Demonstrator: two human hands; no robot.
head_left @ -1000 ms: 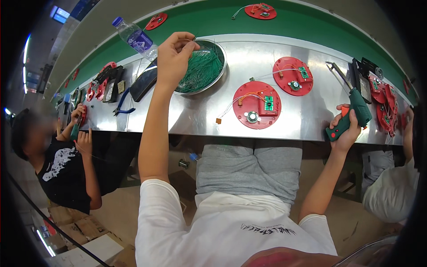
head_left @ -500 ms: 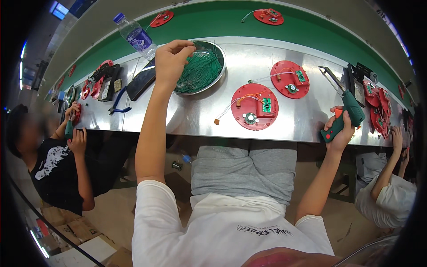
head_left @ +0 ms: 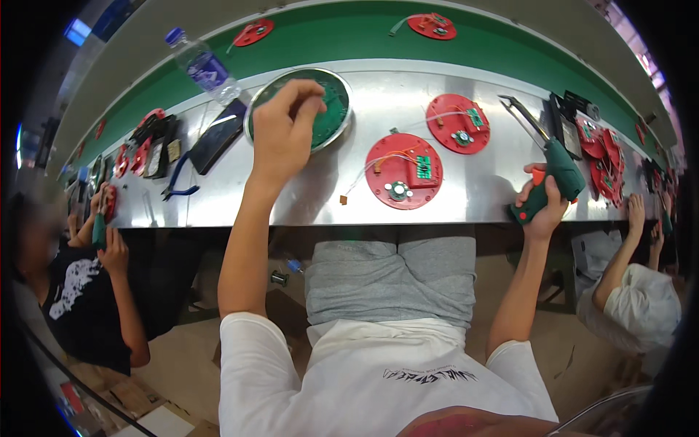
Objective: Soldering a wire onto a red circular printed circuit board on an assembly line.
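My left hand [head_left: 285, 138] is raised over the near side of a round metal bowl [head_left: 349, 120]. Its fingertips are pinched; whatever is between them, if anything, is too small to make out. Thin green wires [head_left: 333, 109] fill the bowl, partly hidden by the hand. My right hand [head_left: 545, 207] grips a green soldering gun [head_left: 561, 171] with an orange-red trigger, its metal tip pointing up and away over the bench. Between my hands lie two round red plates, a nearer one [head_left: 386, 189] and a farther one [head_left: 444, 135], each carrying a small green circuit board, a round part and thin wires.
Left of the bowl are a plastic bottle [head_left: 205, 71], a black phone [head_left: 218, 140] and blue-handled cutters [head_left: 182, 191]. More red parts [head_left: 606, 164] lie at the right. Red plates [head_left: 432, 27] sit on the green strip behind. Co-workers sit on both sides [head_left: 91, 284].
My left hand has drawn slightly back toward me from the bowl, its fingers still pinched. My right hand still holds the soldering gun. The whole view has shifted a little.
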